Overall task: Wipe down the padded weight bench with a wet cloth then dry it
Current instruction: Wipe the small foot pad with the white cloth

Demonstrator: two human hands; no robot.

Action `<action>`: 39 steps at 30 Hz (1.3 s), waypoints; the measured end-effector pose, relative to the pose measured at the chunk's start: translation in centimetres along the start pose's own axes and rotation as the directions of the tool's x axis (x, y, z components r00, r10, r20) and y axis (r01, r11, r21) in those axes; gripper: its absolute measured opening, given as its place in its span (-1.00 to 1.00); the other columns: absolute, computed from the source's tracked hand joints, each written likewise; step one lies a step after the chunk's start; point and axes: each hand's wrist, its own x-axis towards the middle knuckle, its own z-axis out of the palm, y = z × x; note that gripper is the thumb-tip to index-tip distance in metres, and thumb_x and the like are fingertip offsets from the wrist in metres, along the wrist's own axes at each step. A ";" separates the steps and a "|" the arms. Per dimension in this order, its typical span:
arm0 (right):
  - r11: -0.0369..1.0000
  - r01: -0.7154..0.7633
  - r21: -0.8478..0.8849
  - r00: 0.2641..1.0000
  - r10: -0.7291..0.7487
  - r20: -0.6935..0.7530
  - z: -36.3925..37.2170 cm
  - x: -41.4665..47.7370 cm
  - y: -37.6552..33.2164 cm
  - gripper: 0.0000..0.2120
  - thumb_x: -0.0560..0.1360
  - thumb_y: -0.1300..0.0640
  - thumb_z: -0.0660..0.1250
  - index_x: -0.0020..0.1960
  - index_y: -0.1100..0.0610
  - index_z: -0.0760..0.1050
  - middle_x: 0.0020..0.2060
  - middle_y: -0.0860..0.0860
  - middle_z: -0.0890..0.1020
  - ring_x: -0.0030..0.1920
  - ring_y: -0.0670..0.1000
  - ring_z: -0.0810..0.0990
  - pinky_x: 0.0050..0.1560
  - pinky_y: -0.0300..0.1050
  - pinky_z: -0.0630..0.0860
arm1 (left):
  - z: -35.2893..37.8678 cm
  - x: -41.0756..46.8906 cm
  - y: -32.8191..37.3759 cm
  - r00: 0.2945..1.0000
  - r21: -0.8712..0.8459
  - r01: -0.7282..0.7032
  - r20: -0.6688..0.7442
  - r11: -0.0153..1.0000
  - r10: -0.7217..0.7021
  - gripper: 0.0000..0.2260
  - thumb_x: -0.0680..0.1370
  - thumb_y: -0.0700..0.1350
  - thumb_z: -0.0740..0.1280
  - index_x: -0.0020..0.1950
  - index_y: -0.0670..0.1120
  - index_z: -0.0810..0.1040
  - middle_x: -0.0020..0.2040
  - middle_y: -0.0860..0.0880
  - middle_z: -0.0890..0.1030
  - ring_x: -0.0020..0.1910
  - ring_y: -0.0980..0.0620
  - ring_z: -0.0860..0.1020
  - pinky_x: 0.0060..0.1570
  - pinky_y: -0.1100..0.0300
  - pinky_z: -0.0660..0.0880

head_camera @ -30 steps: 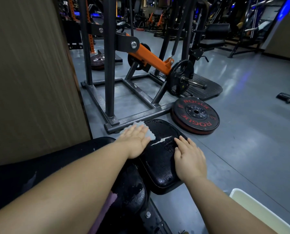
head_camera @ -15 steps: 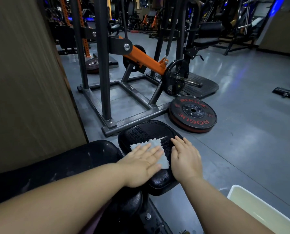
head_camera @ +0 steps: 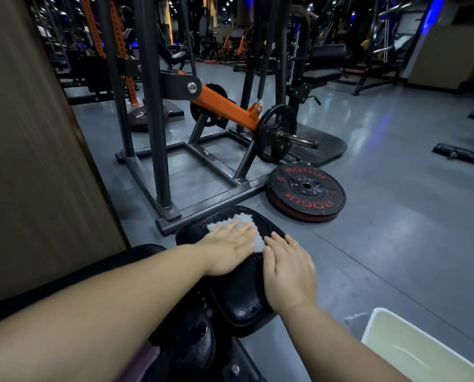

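Left hand: one, lying flat with its fingers straight and close together, pressing down on the cloth.
Cloth: one, white, under the left fingers; it peeks out past the fingertips and on their right side.
Right hand: one, flat, fingers straight, resting on the pad just right of the cloth and holding nothing.
Seat pad: one, black and shiny wet, under both hands.
Back pad: one, black, bigger, under the left arm.
Machine frame: one, grey, just past the seat pad, with one orange arm.
Floor plate: one, past the right hand, with ROGUE in red two times.
Bar plate: one, farther off, with a small yellow 5.
Tub: one, white, beside the right forearm.
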 end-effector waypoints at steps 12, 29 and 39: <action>1.000 0.004 -0.028 1.000 -0.003 0.027 -0.4 0.0 -0.1 -0.17 0.41 -0.29 -0.38 0.52 0.03 0.19 0.48 -0.09 0.28 0.50 -0.07 0.13 0.49 -0.07 0.04 | -1.9 4.3 -1.8 0.989 0.017 0.131 -0.066 0.991 -0.130 -0.52 0.68 0.10 -0.18 0.59 0.06 -0.16 0.59 0.11 -0.19 0.56 0.06 -0.22 0.51 0.05 -0.23; 0.988 -0.033 0.148 0.999 0.037 -0.024 -0.2 -0.2 0.3 -0.20 0.41 -0.26 -0.37 0.55 0.04 0.08 0.52 -0.09 0.17 0.52 -0.08 0.07 0.49 -0.15 -0.01 | -1.9 0.5 2.0 0.982 -0.643 -0.097 -0.187 0.760 -0.034 -0.57 0.69 0.10 -0.08 0.45 0.06 0.41 0.45 0.13 0.38 0.43 0.15 0.30 0.28 0.43 0.21; 0.957 0.285 -0.044 0.944 -0.273 0.184 -1.4 3.0 -1.0 -0.64 0.62 0.03 -0.04 0.26 0.03 0.45 0.38 -0.10 0.39 0.46 -0.04 0.18 0.49 -0.06 -0.01 | 1.4 0.3 -2.0 0.958 0.046 0.177 -0.236 0.983 -0.161 -0.50 0.68 0.13 -0.12 0.60 0.06 -0.15 0.59 0.14 -0.16 0.55 0.12 -0.21 0.51 0.06 -0.27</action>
